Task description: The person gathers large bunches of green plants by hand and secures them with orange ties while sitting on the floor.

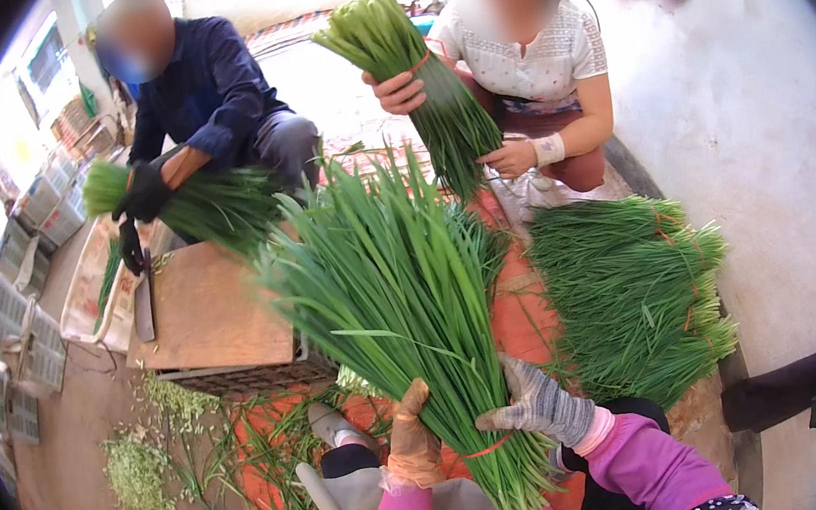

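A large bundle of garlic chives [414, 307] spans the middle of the view, its leaf tips fanned out away from me and its cut ends towards my lap. A red tie [489, 446] circles it near the pale stems. My left hand [412, 436], in a tan glove, holds the bundle's left side just above the tie. From the right, my right hand [541, 400], in a grey knitted glove, grips it with the thumb across the front. The fingers behind the leaves are hidden.
Tied chive bundles [632, 297] are stacked at right. One co-worker holds a bundle [427, 94] upright; another holds chives [183, 205] above a wooden board [210, 308] and a cleaver [144, 300]. Trimmings [139, 474] and loose leaves [284, 488] litter the floor; plastic crates [16, 330] line the left.
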{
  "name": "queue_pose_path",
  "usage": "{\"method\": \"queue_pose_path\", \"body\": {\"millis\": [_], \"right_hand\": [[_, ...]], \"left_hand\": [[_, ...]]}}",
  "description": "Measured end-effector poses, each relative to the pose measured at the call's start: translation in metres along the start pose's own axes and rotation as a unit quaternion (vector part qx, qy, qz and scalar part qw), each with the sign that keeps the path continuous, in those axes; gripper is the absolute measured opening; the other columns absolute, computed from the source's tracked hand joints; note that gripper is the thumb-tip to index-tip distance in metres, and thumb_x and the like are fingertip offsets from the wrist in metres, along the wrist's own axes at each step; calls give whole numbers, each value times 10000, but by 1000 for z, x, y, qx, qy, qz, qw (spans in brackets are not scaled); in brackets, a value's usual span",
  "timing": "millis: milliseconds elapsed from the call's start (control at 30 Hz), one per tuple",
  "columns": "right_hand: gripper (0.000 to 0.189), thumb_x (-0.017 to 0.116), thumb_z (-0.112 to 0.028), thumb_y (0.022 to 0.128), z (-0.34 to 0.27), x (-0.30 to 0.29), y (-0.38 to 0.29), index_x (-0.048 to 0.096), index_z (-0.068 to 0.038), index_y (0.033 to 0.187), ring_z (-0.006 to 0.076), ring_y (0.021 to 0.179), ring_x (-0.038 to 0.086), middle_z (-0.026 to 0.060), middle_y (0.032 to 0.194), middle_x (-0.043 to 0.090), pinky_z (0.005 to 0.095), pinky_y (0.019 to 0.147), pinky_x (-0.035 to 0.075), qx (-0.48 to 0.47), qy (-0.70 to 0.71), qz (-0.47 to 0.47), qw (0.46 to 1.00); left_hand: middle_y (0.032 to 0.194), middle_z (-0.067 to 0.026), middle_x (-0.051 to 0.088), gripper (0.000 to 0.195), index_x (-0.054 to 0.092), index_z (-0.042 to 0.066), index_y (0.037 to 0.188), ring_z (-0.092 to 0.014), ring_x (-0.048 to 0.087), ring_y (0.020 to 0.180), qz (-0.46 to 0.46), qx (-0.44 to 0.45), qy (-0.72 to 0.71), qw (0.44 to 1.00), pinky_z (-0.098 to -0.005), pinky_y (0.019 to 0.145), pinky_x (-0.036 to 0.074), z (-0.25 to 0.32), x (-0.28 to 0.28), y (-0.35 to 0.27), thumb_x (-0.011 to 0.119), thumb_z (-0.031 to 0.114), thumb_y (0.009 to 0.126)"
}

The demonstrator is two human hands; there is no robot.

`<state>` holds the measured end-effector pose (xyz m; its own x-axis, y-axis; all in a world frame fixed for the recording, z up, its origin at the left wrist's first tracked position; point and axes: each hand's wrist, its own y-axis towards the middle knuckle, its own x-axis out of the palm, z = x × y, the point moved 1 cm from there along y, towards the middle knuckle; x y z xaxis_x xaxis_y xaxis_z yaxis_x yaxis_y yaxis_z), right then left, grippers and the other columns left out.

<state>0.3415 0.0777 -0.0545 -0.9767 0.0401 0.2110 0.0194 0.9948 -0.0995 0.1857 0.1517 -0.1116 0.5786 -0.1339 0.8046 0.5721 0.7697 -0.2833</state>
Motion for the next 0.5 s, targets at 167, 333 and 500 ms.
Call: {"method": "queue_pose_path", "body": {"millis": [167,333,500], "right_hand": [[873,817,-198,660,-14,3,-1,322,30,1342,187,1217,412,111,1312,448,330,1053,305,17,-4,-47,999],[1104,788,-451,654,-10,15,16,154,23,1423,277,1265,386,219,1360,388,357,1060,306,-36,-323,73,943],[1254,857,-439,546,19,-13,42,97,20,1430,309,1248,411,238,1352,396,356,1049,327,-25,-234,169,957]], "left_hand": [[1182,-138,587,483,507,18,1228,-281,591,1042,-9,-20,-84,996,-428,945,464,2,6,-3,578,342,877],[1304,-181,489,655,386,14,1341,-340,510,1156,-64,-30,-87,994,-465,1010,397,11,15,-15,521,464,885],[1166,-86,560,456,448,23,1274,-234,571,998,105,92,80,987,-391,909,469,-37,19,-15,605,183,876]]}}
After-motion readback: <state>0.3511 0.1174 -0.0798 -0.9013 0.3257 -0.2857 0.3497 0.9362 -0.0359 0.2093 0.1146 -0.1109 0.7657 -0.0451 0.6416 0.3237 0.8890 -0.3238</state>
